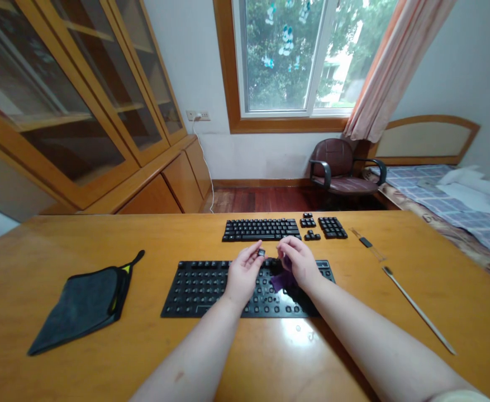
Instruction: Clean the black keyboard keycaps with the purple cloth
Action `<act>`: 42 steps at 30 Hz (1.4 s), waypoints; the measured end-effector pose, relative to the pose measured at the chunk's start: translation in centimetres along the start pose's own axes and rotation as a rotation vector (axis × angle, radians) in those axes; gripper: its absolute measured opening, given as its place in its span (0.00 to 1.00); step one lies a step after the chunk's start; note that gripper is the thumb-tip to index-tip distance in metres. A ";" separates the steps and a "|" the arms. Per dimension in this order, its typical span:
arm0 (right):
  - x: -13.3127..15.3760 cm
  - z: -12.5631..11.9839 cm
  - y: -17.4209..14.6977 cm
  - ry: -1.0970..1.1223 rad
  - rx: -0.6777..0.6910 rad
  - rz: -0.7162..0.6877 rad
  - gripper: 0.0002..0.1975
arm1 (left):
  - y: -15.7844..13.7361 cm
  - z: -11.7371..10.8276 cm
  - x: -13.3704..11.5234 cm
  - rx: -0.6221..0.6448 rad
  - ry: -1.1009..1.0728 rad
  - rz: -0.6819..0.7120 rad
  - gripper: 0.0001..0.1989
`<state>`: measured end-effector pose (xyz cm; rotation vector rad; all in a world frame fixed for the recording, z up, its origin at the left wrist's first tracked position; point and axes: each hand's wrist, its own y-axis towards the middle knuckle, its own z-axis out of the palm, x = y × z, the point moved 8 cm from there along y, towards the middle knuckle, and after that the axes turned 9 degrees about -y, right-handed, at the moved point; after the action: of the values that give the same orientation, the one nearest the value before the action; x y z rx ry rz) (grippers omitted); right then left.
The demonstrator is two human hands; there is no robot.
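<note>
My left hand (pixel 243 272) pinches a small black keycap (pixel 261 253) between thumb and fingers, above the keyboard. Close to its right, my right hand (pixel 299 262) is closed round a purple cloth (pixel 284 280), whose end hangs down over the keys area. Beneath both hands lies a black keyboard base (pixel 203 287) with most of its keycaps off and the switches bare; keycaps still sit along its top row. Farther back, loose black keycaps (pixel 261 230) are laid out in keyboard order, with smaller groups and a number-pad block (pixel 332 227) to their right.
A folded dark grey cloth (pixel 85 296) with a loop lies at the left. On the right are a wire keycap puller (pixel 366 242) and a long thin brush (pixel 418 310). Beyond the wooden desk (pixel 144 363) stand a chair (pixel 334 162), a bed (pixel 458 190) and a glass-doored cabinet (pixel 102 106).
</note>
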<state>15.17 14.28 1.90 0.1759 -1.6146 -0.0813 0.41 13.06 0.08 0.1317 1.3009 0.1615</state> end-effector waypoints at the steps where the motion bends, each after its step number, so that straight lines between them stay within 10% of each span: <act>1: 0.8 -0.1 0.1 -0.141 0.005 -0.059 0.06 | 0.0 0.1 0.2 0.005 -0.033 -0.016 0.16; 6: 4.2 1.0 -0.1 -0.567 0.247 -0.390 0.14 | -0.3 0.6 0.0 0.069 0.010 0.033 0.11; 13: 4.6 1.5 -0.3 -0.741 0.425 -0.473 0.14 | -0.7 1.0 0.0 0.157 0.159 0.057 0.17; 20: 0.2 -1.4 1.3 -0.407 0.225 0.141 0.08 | -1.2 1.8 -1.6 0.218 0.661 0.251 0.16; 25: -2.4 -1.9 0.9 -0.036 0.383 0.505 0.15 | -1.6 2.9 -1.1 0.306 0.933 0.283 0.12; 30: -2.3 -1.4 0.5 0.018 0.512 0.549 0.18 | -1.6 3.1 -0.7 0.342 1.027 0.239 0.13; 42: -4.0 -3.2 2.0 -0.754 0.326 0.335 0.07 | -1.6 3.4 -1.2 0.351 1.028 0.195 0.13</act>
<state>18.40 17.12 -1.52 0.1276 -2.3836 0.4230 3.42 11.29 1.76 0.5240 2.3386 0.1707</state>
